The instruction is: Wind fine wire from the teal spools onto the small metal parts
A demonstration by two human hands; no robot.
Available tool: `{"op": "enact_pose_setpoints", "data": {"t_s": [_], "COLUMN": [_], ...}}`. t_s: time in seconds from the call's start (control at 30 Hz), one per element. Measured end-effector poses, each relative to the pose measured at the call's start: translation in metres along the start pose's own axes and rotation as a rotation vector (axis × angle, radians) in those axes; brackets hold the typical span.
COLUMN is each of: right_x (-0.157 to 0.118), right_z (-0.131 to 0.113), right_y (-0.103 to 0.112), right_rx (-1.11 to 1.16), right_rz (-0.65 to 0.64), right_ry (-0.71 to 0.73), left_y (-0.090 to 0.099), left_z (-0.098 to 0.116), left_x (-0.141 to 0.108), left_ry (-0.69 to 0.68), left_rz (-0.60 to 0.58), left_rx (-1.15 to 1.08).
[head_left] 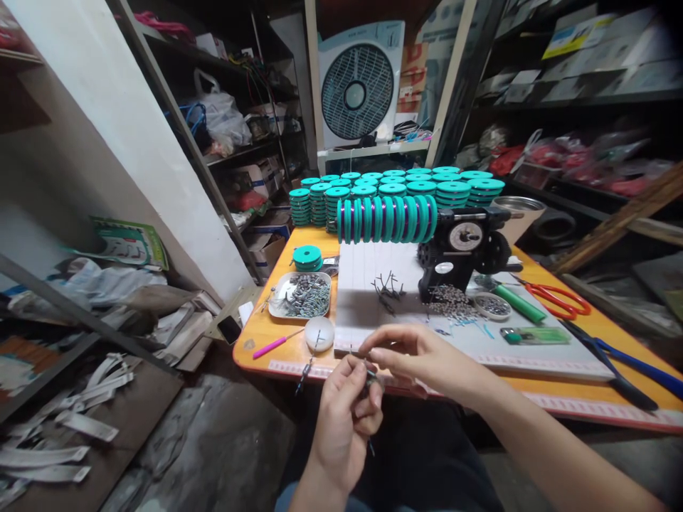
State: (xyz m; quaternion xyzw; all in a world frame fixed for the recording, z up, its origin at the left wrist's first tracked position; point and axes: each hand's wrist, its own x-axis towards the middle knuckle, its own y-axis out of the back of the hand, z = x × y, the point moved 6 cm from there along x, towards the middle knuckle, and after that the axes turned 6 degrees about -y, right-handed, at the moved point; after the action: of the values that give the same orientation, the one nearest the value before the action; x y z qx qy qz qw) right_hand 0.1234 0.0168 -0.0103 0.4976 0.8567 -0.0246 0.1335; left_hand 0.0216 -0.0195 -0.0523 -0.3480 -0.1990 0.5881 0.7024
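Observation:
My left hand [346, 419] is closed at the table's front edge, its thumb and curled fingers around a small dark metal piece [372, 377]. A thin tail of it hangs below my fingers. Right above, my right hand [421, 355] has its thumb and forefinger brought close together at the left fingertips; anything pinched there is too small to name. To the left, a dark beaded string of small parts [305, 371] hangs over the edge beside a round white lid [319, 335]. Small metal fittings fill a white tray [274, 306].
A black winding machine [453, 263] carries a row of teal spools [387, 219]; stacked teal spools [366, 190] stand behind. Around lie a pink-handled tool [271, 346], dark tube pieces [388, 290], loose beads [451, 300], orange scissors [560, 299] and blue-handled pliers [640, 373].

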Motion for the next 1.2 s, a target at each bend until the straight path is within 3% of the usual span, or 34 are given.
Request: {"op": "enact_pose_setpoints", "data": {"t_s": [0.17,0.47,0.77,0.87,1.03,1.2], "right_x": [0.000,0.002,0.000,0.002,0.008,0.034], "right_z": [0.000,0.015,0.016,0.015,-0.013,-0.043], "right_y": [-0.012,-0.019,-0.019,-0.005,0.045,0.063], "right_rx": [0.122,0.382,0.363,0.276,-0.059,-0.333], "right_rz": [-0.030,-0.068,-0.065,0.062,0.500,0.603], "right_ry": [0.026,-0.027,-0.011,0.009,0.236,0.323], "left_y": [-0.006,-0.003,0.005,0.007,0.017,0.033], "left_z": [0.000,-0.005,-0.011,-0.012,-0.013,-0.019], "left_x": [-0.001,-0.003,-0.015,-0.014,-0.011,-0.020], "left_ry": [0.001,0.042,0.076,0.084,-0.087,-0.240], "left_rz": [-0.039,0.004,0.034,0.040,0.038,0.074], "left_rx": [0.024,-0.059,-0.033,-0.009,0.177,0.520]}}
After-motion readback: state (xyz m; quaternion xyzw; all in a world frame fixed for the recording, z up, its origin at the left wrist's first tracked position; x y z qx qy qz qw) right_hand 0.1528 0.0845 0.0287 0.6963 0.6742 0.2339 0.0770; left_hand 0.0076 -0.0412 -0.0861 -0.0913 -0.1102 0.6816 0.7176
